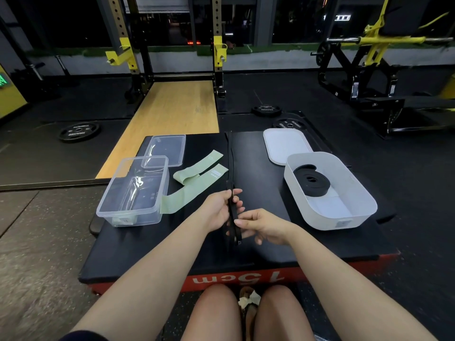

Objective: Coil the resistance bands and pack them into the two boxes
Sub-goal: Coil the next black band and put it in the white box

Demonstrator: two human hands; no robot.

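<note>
A long black resistance band [231, 158] runs from the far edge of the black platform toward me. My left hand [220, 209] grips its near part, fingers curled round it. My right hand [261, 225] pinches the same band just below. A coiled black band [312, 179] lies inside the white box [364, 212] on the right. Two light green bands [197, 177] lie flat beside the clear plastic box [105, 207] on the left, one end draped against its wall.
The clear lid [177, 143] lies behind the clear box and the white lid [283, 146] behind the white box. The platform [283, 252] has a red front marked 15cm. Weight plates, a squat rack and a bench stand on the floor beyond.
</note>
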